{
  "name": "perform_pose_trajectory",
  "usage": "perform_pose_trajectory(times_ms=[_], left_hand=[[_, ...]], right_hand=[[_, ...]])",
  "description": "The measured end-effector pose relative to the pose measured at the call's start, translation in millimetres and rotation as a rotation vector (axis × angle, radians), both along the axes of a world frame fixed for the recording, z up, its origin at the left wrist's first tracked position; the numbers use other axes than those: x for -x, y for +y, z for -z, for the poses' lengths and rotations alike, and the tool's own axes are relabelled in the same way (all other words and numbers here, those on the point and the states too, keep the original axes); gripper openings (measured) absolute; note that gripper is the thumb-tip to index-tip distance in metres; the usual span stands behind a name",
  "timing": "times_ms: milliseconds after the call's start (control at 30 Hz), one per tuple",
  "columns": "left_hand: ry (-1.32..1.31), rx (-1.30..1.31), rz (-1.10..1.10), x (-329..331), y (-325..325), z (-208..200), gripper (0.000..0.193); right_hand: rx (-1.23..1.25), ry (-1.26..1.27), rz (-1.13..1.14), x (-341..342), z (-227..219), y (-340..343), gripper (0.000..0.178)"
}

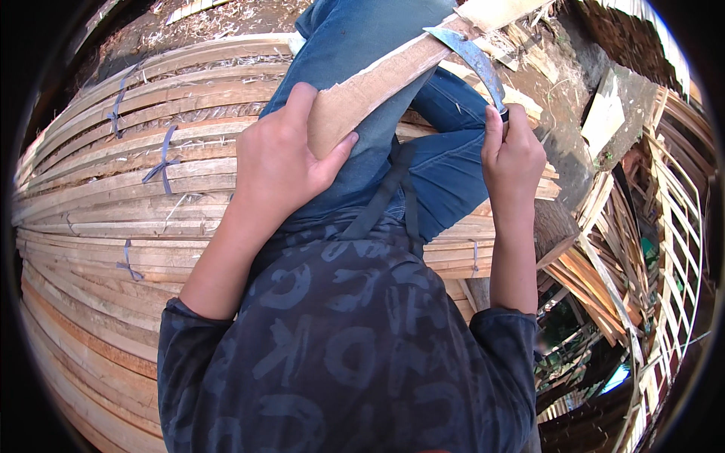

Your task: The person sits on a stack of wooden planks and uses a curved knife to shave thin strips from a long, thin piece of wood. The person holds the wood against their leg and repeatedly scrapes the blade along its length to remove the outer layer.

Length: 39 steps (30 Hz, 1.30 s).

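Observation:
My left hand (283, 151) is wrapped around the near end of a pale wooden board (377, 89), thumb on one edge and fingers on the other. The board slants away to the upper right across my jeans-clad leg (347, 45). My right hand (515, 147) is closed around the handle of a sickle (479, 65). Its curved grey blade arcs up and left, and the tip lies over the board's far part. Whether the edge cuts into the wood, I cannot tell. Most of the handle is hidden by my fingers.
Long wooden slats (98, 302) lie in stacks beneath and left of me, some bundled with purple ties (161, 160). At the right stand a slatted lattice (680, 211) and a heap of thin sticks (593, 283). Wood shavings (219, 32) litter the ground ahead.

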<state>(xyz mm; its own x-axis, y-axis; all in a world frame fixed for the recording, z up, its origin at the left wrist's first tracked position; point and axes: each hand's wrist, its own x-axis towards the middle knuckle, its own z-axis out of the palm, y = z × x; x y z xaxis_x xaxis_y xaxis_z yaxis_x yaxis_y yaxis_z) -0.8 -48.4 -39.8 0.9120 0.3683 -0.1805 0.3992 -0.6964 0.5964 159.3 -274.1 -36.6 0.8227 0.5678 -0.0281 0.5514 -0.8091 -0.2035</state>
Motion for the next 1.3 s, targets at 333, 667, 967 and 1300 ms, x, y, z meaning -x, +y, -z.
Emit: perform_pose_trajectory(times_ms=[333, 667, 967, 1300], left_hand=[[-0.045, 0.040, 0.015, 1, 2, 2, 0.049], [-0.018, 0.084, -0.015, 4, 9, 2, 0.049], [-0.042, 0.126, -0.050, 0, 6, 7, 0.048], [0.242, 0.445, 0.096, -9, 39, -18, 0.041]], right_hand=[[-0.021, -0.186, -0.146, -27, 25, 0, 0.028], [0.113, -0.349, 0.462, -133, 2, -142, 0.041], [-0.296, 0.166, 0.407, -5, 44, -65, 0.026], [-0.713, 0.475, 0.212, 61, 49, 20, 0.021]])
